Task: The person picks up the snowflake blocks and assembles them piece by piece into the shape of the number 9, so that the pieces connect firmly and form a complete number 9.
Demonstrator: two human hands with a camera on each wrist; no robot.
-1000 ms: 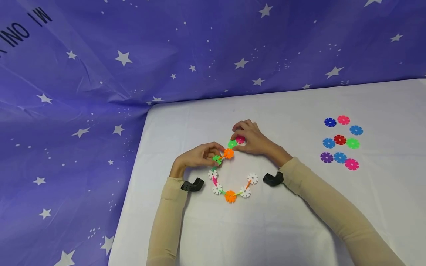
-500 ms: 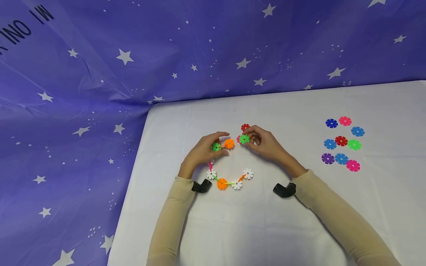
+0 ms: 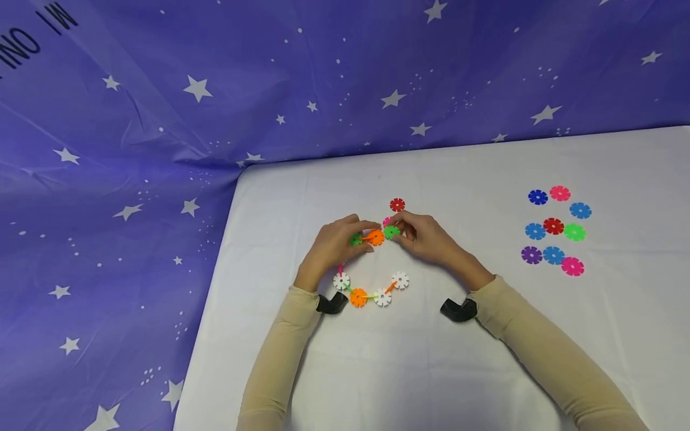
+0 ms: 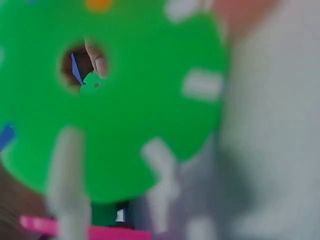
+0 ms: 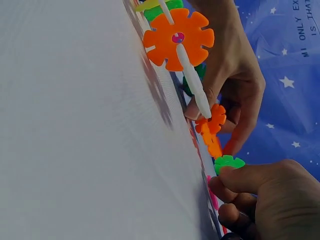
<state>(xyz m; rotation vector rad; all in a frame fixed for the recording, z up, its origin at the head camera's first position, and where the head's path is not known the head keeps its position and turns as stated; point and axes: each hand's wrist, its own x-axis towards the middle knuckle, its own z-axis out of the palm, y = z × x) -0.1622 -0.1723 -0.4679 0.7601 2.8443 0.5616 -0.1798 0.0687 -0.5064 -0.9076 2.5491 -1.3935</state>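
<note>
L hand (image 3: 333, 242) pinches the orange disc (image 3: 375, 237) at the chain's (image 3: 371, 296) upper end; R hand (image 3: 426, 238) pinches a green disc (image 3: 392, 231) touching it, mid-table. Discs look light, stiff plastic w/ slotted rims, prob. best gripped by the edges; chain likely floppy at joints. Red disc (image 3: 397, 205) just behind, loose discs (image 3: 554, 230) well apart to the right. White table (image 3: 485, 359), starry purple backdrop (image 3: 162, 120).

Curved multicoloured snowflake-disc chain (image 3: 372, 281) on table

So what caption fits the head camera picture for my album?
Left hand and right hand pinch the snowflake-disc chain at its top on a white table.
</note>
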